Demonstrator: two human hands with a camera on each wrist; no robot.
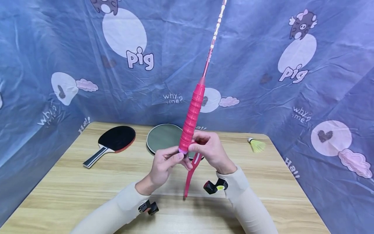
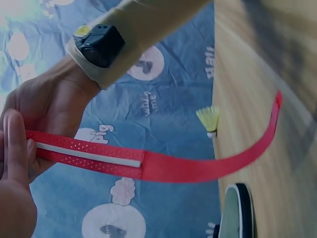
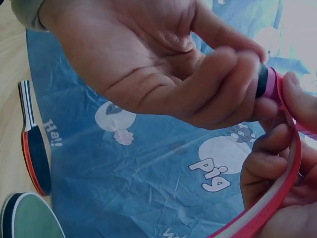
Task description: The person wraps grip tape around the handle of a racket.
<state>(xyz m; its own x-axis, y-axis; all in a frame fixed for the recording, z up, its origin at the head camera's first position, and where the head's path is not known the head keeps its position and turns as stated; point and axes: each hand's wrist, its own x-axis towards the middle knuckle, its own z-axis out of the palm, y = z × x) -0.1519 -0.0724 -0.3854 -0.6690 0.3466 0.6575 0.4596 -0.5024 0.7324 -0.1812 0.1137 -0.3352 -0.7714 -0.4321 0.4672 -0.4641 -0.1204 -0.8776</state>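
Observation:
A badminton racket [image 1: 191, 118] stands tilted, butt down, its pink handle ridged and its shaft running out of the top of the head view. My left hand [image 1: 163, 164] grips the butt end, where a dark cap [image 3: 262, 82] shows in the right wrist view. At the handle's lower end my right hand [image 1: 213, 151] pinches a red grip tape [image 1: 190, 178] between thumb and fingers. The tape's free end hangs toward the table; in the left wrist view it shows small holes and a white strip. The racket's head is out of view.
On the wooden table [image 1: 117, 195] lie a black table tennis bat [image 1: 117, 138] at the left and a round green-faced, white-rimmed thing [image 1: 163, 138] behind my hands. A yellow shuttlecock [image 1: 257, 145] lies at the back right. Blue printed cloth [image 1: 175, 65] encloses the table's back and sides.

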